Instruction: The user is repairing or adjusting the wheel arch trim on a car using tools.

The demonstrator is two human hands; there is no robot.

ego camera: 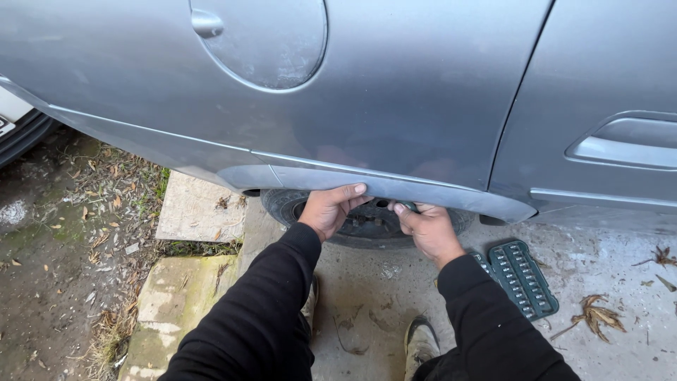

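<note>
Reaching under the grey car's wheel arch (pixel 395 189), both hands work at the wheel (pixel 367 222), which sits tucked beneath the bodywork. The left hand (pixel 330 208) rests flat, fingers extended along the arch lip. The right hand (pixel 427 227) has fingers closed on a small dark tool (pixel 407 206). The wheel looks heavy and rigid. A green socket tray (pixel 523 276) lies nearby on the concrete.

Left hand: left hand (pixel 330 208) presses its fingers up against the grey painted metal wheel-arch edge (pixel 395 189) of the silver car body (pixel 409 92).
Right hand: right hand (pixel 427 229) reaches under that edge, closed around a small dark tool (pixel 409 206).
Wheel: black rubber tyre (pixel 282 204) sits behind both hands.
Ground: open green plastic socket case (pixel 523 276) lies on the concrete floor (pixel 620 353), just beside the right sleeve.
</note>
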